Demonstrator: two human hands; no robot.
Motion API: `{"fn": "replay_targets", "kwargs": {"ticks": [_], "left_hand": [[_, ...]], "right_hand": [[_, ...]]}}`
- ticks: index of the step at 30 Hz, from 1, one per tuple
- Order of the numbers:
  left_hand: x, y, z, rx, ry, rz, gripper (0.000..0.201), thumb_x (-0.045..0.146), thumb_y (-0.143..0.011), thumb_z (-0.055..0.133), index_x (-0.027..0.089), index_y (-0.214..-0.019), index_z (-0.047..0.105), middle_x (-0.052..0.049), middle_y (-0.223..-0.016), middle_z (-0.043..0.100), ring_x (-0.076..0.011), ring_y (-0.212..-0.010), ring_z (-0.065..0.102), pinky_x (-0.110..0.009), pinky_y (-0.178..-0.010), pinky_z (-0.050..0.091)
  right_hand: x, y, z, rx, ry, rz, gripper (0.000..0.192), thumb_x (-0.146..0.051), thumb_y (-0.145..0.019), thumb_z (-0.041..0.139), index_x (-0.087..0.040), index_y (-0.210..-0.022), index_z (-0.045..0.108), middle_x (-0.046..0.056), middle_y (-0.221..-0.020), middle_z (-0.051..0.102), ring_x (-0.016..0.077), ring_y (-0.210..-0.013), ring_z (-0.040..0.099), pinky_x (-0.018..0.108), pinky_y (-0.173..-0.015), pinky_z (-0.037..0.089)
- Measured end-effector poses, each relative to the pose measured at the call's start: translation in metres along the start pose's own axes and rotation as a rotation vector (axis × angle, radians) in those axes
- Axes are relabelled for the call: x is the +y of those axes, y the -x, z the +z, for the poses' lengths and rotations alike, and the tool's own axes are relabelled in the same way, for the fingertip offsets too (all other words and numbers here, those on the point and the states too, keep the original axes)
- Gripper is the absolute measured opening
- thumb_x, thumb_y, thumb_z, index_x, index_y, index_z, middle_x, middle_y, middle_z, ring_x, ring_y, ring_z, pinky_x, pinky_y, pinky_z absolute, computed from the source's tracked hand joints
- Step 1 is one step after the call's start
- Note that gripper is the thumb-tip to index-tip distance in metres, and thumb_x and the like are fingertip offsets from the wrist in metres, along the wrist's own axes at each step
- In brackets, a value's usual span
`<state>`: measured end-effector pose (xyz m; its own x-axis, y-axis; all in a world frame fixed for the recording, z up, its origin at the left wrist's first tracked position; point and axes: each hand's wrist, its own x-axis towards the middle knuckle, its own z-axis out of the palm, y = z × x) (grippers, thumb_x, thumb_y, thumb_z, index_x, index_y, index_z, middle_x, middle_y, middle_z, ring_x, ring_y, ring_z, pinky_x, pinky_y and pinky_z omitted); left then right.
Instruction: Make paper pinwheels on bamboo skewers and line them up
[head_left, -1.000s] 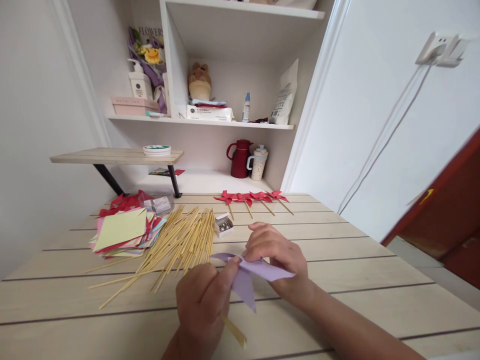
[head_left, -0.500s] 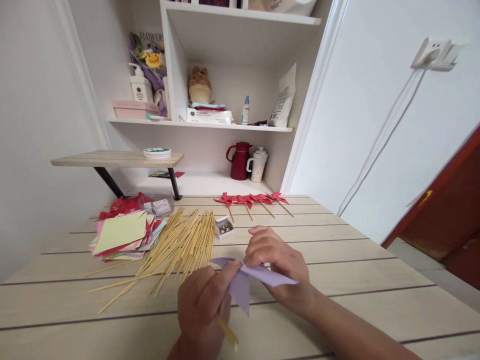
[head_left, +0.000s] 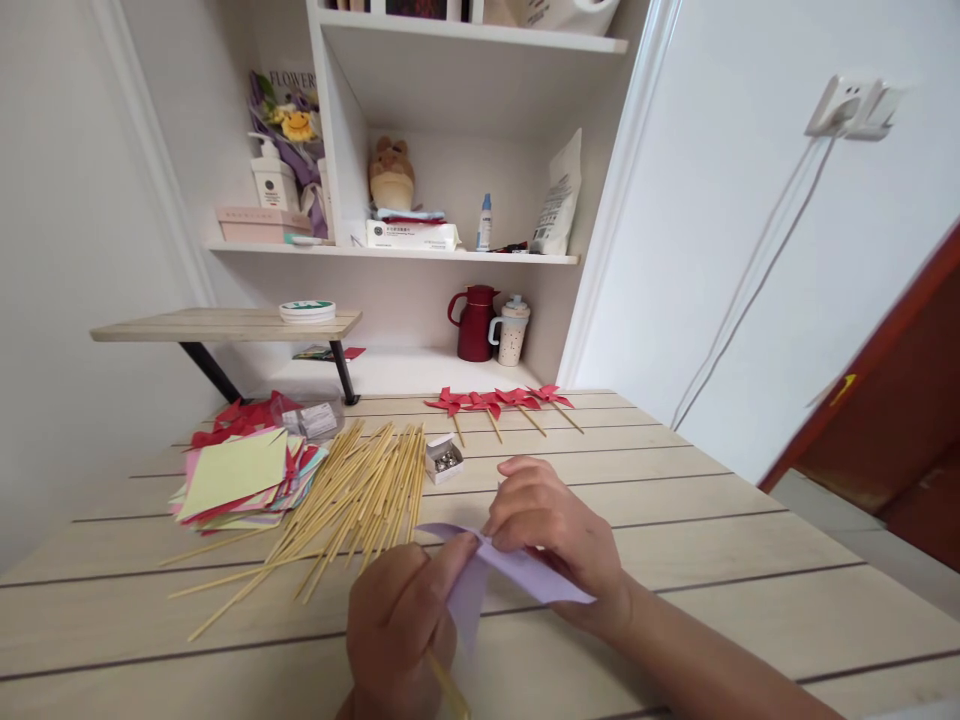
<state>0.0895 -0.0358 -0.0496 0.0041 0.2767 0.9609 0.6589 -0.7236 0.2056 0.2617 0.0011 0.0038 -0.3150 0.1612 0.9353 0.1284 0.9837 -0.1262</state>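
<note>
**Two hands pinching a lilac paper pinwheel above a pale wooden desk**

Near the desk's (head_left: 712, 540) front edge, two bare hands meet on a lilac folded-paper pinwheel (head_left: 517, 575). Its thin matte paper is creased into pointed blades: one tip juts left, a longer blade reaches right under the right hand, and a paler blade hangs down. The left hand (head_left: 401, 630) has its grip closed, thumb and forefinger pinching the paper's centre while also clasping a thin bamboo stick (head_left: 448, 690) that slants toward the front edge. The right hand (head_left: 551, 535) curls over the pinwheel from behind, its grip narrow, fingertips pressing the paper at the same centre.

Toward the desk's left side lies a loose fan of bamboo sticks (head_left: 352, 500), beside a stack of coloured paper squares (head_left: 240, 475). A small open white box of metal pins (head_left: 444, 460) sits just past the sticks. Near the far edge, four finished red paper pinwheels (head_left: 499, 402) lie in a row.
</note>
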Motion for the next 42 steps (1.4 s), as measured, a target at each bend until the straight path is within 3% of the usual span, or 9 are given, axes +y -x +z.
{"fn": "replay_targets", "kwargs": {"ticks": [4, 7, 12, 17, 23, 32, 39, 42], "left_hand": [[0.001, 0.000, -0.004, 0.002, -0.053, 0.014, 0.033, 0.013, -0.091, 0.057, 0.025, -0.119, 0.068, 0.000, -0.071, 0.065, -0.0108, -0.058, 0.061, -0.022, -0.055, 0.047], [-0.001, -0.001, -0.007, 0.001, -0.080, 0.125, 0.038, 0.013, -0.092, 0.054, 0.022, -0.129, 0.063, -0.001, -0.068, 0.063, -0.0115, -0.058, 0.060, -0.022, -0.055, 0.046], [-0.006, -0.003, -0.011, -0.030, -0.116, 0.219, 0.043, 0.013, -0.095, 0.048, 0.019, -0.137, 0.056, 0.000, -0.062, 0.059, -0.0113, -0.055, 0.056, -0.024, -0.055, 0.044], [-0.005, -0.004, -0.012, -0.025, -0.142, 0.259, 0.040, 0.012, -0.095, 0.049, 0.014, -0.133, 0.059, -0.002, -0.063, 0.058, -0.0130, -0.060, 0.059, -0.026, -0.060, 0.046], [-0.005, -0.002, -0.009, -0.017, -0.077, 0.178, 0.035, 0.012, -0.091, 0.054, 0.015, -0.125, 0.065, -0.004, -0.070, 0.064, -0.0139, -0.062, 0.061, -0.026, -0.058, 0.047], [-0.002, -0.001, -0.003, 0.036, -0.099, 0.119, 0.029, 0.019, -0.096, 0.048, 0.022, -0.116, 0.069, -0.003, -0.074, 0.070, -0.0134, -0.065, 0.067, -0.023, -0.060, 0.051], [0.000, 0.003, 0.003, 0.032, 0.064, -0.074, 0.023, 0.014, -0.089, 0.056, 0.023, -0.106, 0.069, -0.002, -0.081, 0.072, -0.0123, -0.067, 0.066, -0.021, -0.062, 0.052], [0.001, 0.003, 0.003, 0.027, 0.066, -0.076, 0.024, 0.014, -0.088, 0.058, 0.023, -0.108, 0.069, -0.002, -0.085, 0.074, -0.0134, -0.072, 0.069, -0.021, -0.066, 0.054]], "right_hand": [[-0.003, -0.002, -0.002, -0.020, 0.013, -0.002, 0.016, -0.024, -0.097, 0.048, -0.024, -0.093, 0.064, 0.004, -0.078, 0.072, 0.0179, -0.071, 0.066, 0.047, -0.091, 0.051], [-0.004, -0.002, -0.001, -0.001, 0.016, -0.020, 0.010, -0.021, -0.093, 0.054, -0.025, -0.094, 0.063, 0.003, -0.077, 0.073, 0.0185, -0.070, 0.067, 0.047, -0.091, 0.052], [-0.004, 0.000, 0.001, 0.035, 0.066, -0.073, 0.039, -0.018, -0.094, 0.052, -0.029, -0.131, 0.054, 0.002, -0.079, 0.073, 0.0173, -0.069, 0.066, 0.047, -0.091, 0.052], [0.000, 0.007, -0.001, -0.009, 0.118, -0.073, 0.024, -0.017, -0.088, 0.067, -0.031, -0.107, 0.070, -0.001, -0.079, 0.071, 0.0158, -0.074, 0.067, 0.047, -0.097, 0.050], [0.005, 0.014, -0.002, -0.012, 0.114, -0.068, 0.020, -0.018, -0.084, 0.073, -0.031, -0.099, 0.073, -0.001, -0.083, 0.072, 0.0160, -0.075, 0.066, 0.049, -0.097, 0.050], [-0.005, 0.000, 0.000, -0.002, 0.031, -0.013, 0.012, -0.018, -0.091, 0.062, -0.021, -0.087, 0.073, 0.002, -0.073, 0.067, 0.0158, -0.070, 0.062, 0.045, -0.090, 0.053], [-0.003, 0.001, 0.005, 0.045, -0.072, 0.037, 0.012, -0.020, -0.094, 0.056, -0.020, -0.094, 0.068, 0.004, -0.074, 0.069, 0.0172, -0.070, 0.064, 0.047, -0.089, 0.052], [0.001, 0.005, 0.007, 0.060, -0.094, 0.047, 0.010, -0.018, -0.091, 0.060, -0.021, -0.099, 0.066, 0.005, -0.077, 0.070, 0.0184, -0.073, 0.065, 0.049, -0.090, 0.051]]}}
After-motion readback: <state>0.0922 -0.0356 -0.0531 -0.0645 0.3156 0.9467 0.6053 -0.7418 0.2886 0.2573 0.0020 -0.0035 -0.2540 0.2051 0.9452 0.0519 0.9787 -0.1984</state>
